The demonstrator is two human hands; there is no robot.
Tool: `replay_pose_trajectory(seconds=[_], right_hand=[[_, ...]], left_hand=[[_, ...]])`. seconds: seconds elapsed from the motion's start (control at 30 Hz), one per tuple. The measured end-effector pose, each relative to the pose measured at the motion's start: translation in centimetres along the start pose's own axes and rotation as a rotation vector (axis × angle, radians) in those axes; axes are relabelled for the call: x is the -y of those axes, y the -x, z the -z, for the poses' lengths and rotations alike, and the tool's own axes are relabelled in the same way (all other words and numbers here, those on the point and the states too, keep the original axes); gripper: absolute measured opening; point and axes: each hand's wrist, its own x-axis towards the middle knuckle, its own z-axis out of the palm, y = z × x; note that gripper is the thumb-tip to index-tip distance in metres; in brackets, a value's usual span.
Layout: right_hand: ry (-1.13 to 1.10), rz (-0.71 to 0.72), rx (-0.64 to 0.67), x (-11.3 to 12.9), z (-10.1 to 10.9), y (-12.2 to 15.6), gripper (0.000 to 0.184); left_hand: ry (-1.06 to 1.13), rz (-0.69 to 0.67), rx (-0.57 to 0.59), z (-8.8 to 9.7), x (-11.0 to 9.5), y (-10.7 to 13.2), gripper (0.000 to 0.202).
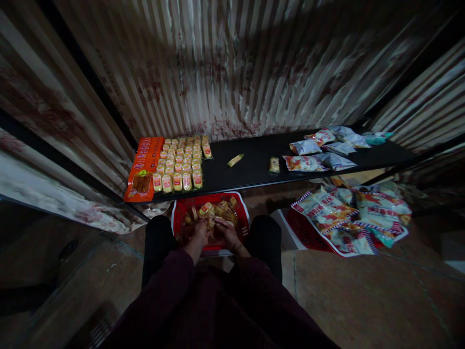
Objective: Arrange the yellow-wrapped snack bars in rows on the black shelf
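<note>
A red basket (244, 213) with a white rim sits between my knees, holding several small snacks (224, 209) in clear and yellow wrappers. Over it, my left hand (200, 231) is closed on a wrapped snack (207, 209) with an orange and white label. My right hand (226, 230) is close beside it, its fingers curled inward by the same snack; dim light hides what they grip. On the shelf (240, 177) just beyond, similar wrapped snacks (178, 167) stand in tight rows. One wrapped piece (274, 165) and a narrow one (235, 160) lie apart on the shelf.
Flat orange packets (144, 167) lie at the shelf's left end. Several white and red snack bags (305, 163) are spread on its right. A second red basket (303, 228), heaped with snack bags (327, 211), stands on the floor to the right. Dark metal posts (92, 72) frame the shelf before a striped curtain (218, 72).
</note>
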Motion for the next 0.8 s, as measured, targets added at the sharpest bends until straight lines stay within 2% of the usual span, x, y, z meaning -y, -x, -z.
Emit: replay_pose_trajectory(seconds=[0.17, 0.27, 0.5, 0.8], right_hand=[[-0.088, -0.078, -0.034, 0.1, -0.1, 0.3, 0.046], [-0.074, -0.1, -0.04, 0.1, -0.1, 0.4, 0.046], [-0.059, -0.079, -0.071, 0.6, -0.3, 0.6, 0.046], [-0.127, -0.132, -0.046, 1.3, -0.8, 1.4, 0.052]], left_hand=[[-0.002, -0.02, -0.014, 0.0, -0.3, 0.6, 0.012], [0.018, 0.017, -0.026, -0.3, -0.5, 0.9, 0.005], [-0.001, 0.032, 0.044, -0.5, -0.7, 1.2, 0.011], [0.047, 0.085, 0.023, 0.3, -0.4, 1.0, 0.015]])
